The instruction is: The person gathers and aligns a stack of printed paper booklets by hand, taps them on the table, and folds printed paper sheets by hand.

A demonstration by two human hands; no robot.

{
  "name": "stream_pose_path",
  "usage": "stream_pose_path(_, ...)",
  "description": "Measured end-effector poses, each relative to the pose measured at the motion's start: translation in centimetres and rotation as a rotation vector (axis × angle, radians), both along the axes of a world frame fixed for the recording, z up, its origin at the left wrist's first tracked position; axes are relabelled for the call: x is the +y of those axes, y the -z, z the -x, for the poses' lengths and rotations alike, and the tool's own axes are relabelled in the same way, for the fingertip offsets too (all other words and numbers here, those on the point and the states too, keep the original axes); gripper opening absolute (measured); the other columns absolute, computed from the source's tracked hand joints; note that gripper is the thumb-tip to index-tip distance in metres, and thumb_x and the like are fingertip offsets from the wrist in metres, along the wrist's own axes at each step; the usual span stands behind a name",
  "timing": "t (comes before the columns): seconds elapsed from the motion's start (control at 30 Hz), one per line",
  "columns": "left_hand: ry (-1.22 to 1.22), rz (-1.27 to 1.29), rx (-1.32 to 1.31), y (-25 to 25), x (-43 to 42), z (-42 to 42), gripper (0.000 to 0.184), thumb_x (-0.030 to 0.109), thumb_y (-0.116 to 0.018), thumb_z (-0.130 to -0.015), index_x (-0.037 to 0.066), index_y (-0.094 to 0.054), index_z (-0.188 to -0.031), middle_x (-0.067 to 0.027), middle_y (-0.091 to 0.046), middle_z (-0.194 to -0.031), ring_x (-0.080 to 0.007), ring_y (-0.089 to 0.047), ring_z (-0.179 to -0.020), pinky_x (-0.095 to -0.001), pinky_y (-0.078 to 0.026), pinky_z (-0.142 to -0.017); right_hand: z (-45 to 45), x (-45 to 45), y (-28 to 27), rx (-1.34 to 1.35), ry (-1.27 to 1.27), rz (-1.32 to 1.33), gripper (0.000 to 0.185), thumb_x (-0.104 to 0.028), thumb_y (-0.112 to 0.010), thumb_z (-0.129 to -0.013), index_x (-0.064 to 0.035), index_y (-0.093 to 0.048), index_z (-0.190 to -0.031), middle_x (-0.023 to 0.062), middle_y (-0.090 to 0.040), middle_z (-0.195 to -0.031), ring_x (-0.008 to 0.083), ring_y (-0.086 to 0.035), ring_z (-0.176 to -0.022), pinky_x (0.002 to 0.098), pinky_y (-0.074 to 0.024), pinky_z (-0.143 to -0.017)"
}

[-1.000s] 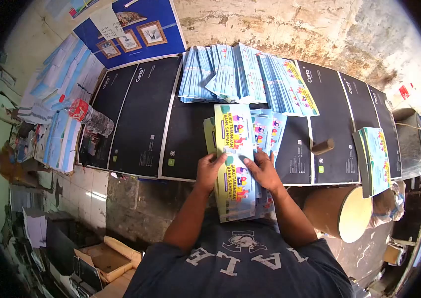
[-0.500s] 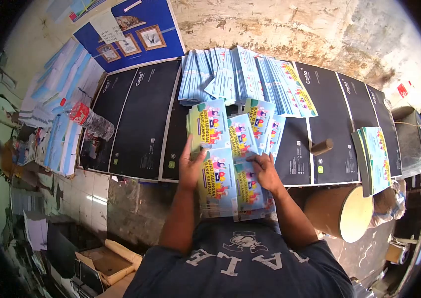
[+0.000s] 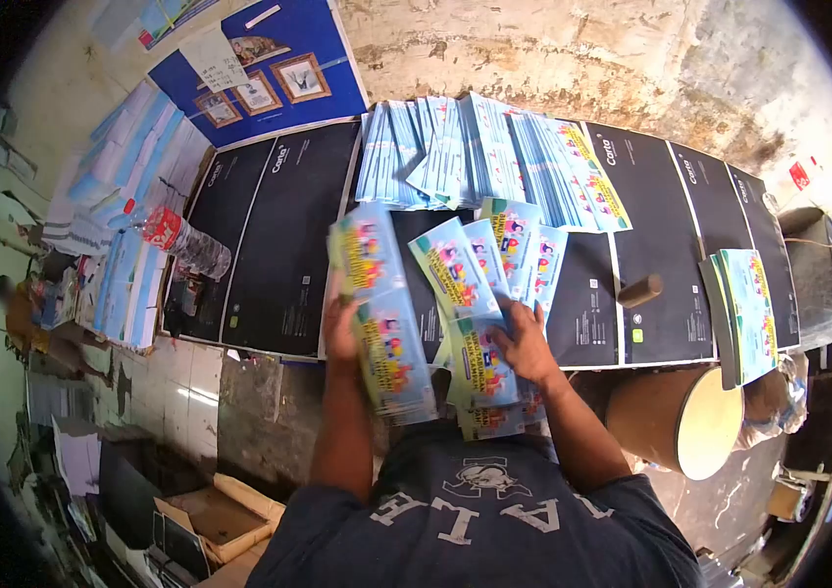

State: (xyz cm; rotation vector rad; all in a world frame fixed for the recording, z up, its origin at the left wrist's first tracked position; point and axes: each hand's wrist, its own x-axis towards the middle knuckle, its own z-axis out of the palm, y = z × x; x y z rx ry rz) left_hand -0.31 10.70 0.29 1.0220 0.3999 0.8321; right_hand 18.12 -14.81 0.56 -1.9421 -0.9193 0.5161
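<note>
Worktop (image 3: 278,235) is carrying booklet rows (image 3: 470,147) along far edge, fanned pile (image 3: 547,265) overlapping near edge; peg (image 3: 639,290) sitting toward right edge, stack (image 3: 753,314) near-right corner, bottle (image 3: 195,247) left edge.

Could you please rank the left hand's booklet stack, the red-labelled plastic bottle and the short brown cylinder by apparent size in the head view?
1. Booklet stack in the left hand
2. Red-labelled plastic bottle
3. Short brown cylinder

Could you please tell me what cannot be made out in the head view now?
Head view:
- Left hand: some fingers hidden behind the booklets it holds.
- Those booklets' small print: blurred.
- Paper note: writing too small to read.
- Dark shirt: lower part cut off by the bottom edge.
</note>
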Motion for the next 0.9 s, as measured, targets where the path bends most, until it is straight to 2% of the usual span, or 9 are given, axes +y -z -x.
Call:
stream_pose_path(0.1, 0.023, -0.022, -0.005, -2.9, -1.8, -0.6, 0.070, -0.002, -0.051, -0.092, 0.005, -0.024, -0.156, -0.0174, -0.053, -0.141, -0.0260, -0.060, -0.120, -0.0416, -0.050, -0.102, 0.2, -0.3, 0.9, -0.066, 0.060, -0.097, 0.047, -0.019, -0.064, -0.092, -0.0135, -0.055, -0.138, 0.0167, -0.061, -0.119, 0.0331, -0.052, -0.121, 0.0571, -0.0085, -0.117)
stream_pose_path(0.2, 0.042, 0.000, 0.049, -1.2, -5.4, -3.6, 0.077, -0.006, -0.057, -0.092, 0.005, -0.018, -0.158, -0.0162, -0.053, -0.141, -0.0229, -0.057, -0.121, -0.0377, -0.048, -0.103, 0.0, -0.1, -1.6, -0.066, -0.083, 0.082, 0.032, -0.029, -0.058, -0.097, -0.0113, -0.067, -0.123, 0.0168, -0.061, -0.119, 0.0327, -0.048, -0.125, 0.0563, -0.0063, -0.117)
stream_pose_path(0.37, 0.113, -0.129, 0.133, -0.2, -8.5, -5.8, 0.077, -0.005, -0.060, -0.094, 0.006, -0.019, -0.159, -0.0118, -0.050, -0.144, -0.0175, -0.053, -0.123, -0.0317, -0.044, -0.103, -0.6, -0.2, -0.6, -0.070, -0.049, 0.142, 0.038, -0.042, -0.055, -0.100, -0.0101, -0.074, -0.105, 0.0144, -0.062, -0.108, 0.0300, -0.050, -0.122, 0.0544, -0.0056, -0.117)
stream_pose_path(0.43, 0.099, 0.030, 0.043, 0.0, -7.3, -5.0, 0.070, -0.003, -0.056, -0.098, 0.006, -0.021, -0.158, -0.0120, -0.051, -0.143, -0.0172, -0.054, -0.123, -0.0323, -0.045, -0.103, -0.9, -0.1, -0.3, 0.026, -0.048, 0.157, 0.040, -0.044, -0.055, -0.100, -0.0085, -0.073, -0.107, 0.0136, -0.062, -0.105, 0.0277, -0.051, -0.119, 0.0527, -0.0049, -0.117)
stream_pose_path(0.63, 0.101, 0.138, 0.081, 0.8, -6.1, -3.8, 0.040, 0.017, -0.048, -0.106, 0.003, -0.047, -0.143, -0.0108, -0.064, -0.126, -0.0166, -0.062, -0.109, -0.0325, -0.050, -0.096, -0.6, -0.1, -0.3, 0.075, -0.012, 0.060, 0.041, -0.044, -0.051, -0.102, -0.0104, -0.072, -0.114, 0.0138, -0.063, -0.107, 0.0276, -0.052, -0.120, 0.0516, -0.0040, -0.118)
stream_pose_path(0.7, 0.247, 0.284, 0.180, 0.3, -7.6, -4.3, 0.035, 0.020, -0.051, -0.105, 0.000, -0.057, -0.132, -0.0093, -0.066, -0.120, -0.0145, -0.064, -0.105, -0.0320, -0.052, -0.092, -0.2, -0.3, 0.0, -0.109, -0.030, 0.045, 0.043, -0.044, -0.050, -0.103, -0.0085, -0.072, -0.112, 0.0100, -0.057, -0.094, 0.0253, -0.052, -0.104, 0.0522, -0.0078, -0.118)
stream_pose_path(0.77, 0.244, 0.409, 0.200, -0.1, -8.8, -4.7, 0.030, 0.023, -0.054, -0.104, -0.001, -0.064, -0.120, -0.0074, -0.070, -0.109, -0.0130, -0.067, -0.095, -0.0300, -0.054, -0.085, -0.3, -0.2, 0.7, -0.122, -0.027, 0.059, 0.044, -0.046, -0.049, -0.103, -0.0103, -0.072, -0.115, 0.0099, -0.056, -0.091, 0.0251, -0.052, -0.104, 0.0527, -0.0082, -0.117)
stream_pose_path(0.83, 0.375, 0.272, 0.308, -0.4, -9.0, -4.7, 0.028, 0.021, -0.056, -0.103, -0.002, -0.066, -0.116, -0.0064, -0.071, -0.102, -0.0117, -0.068, -0.086, -0.0281, -0.055, -0.077, -0.4, -0.2, 0.1, -0.050, -0.050, 0.104, 0.045, -0.051, -0.047, -0.102, -0.0175, -0.072, -0.120, 0.0165, -0.062, -0.119, 0.0323, -0.047, -0.128, 0.0529, -0.0027, -0.118)
stream_pose_path(0.9, 0.330, 0.189, 0.342, -0.3, -9.1, -4.7, 0.028, 0.022, -0.060, -0.101, -0.002, -0.068, -0.111, -0.0046, -0.072, -0.094, -0.0101, -0.067, -0.079, -0.0265, -0.054, -0.072, -0.3, -0.1, -0.8, -0.010, -0.035, 0.092, 0.046, -0.051, -0.048, -0.102, -0.0160, -0.072, -0.119, 0.0167, -0.063, -0.118, 0.0321, -0.048, -0.128, 0.0529, -0.0028, -0.118)
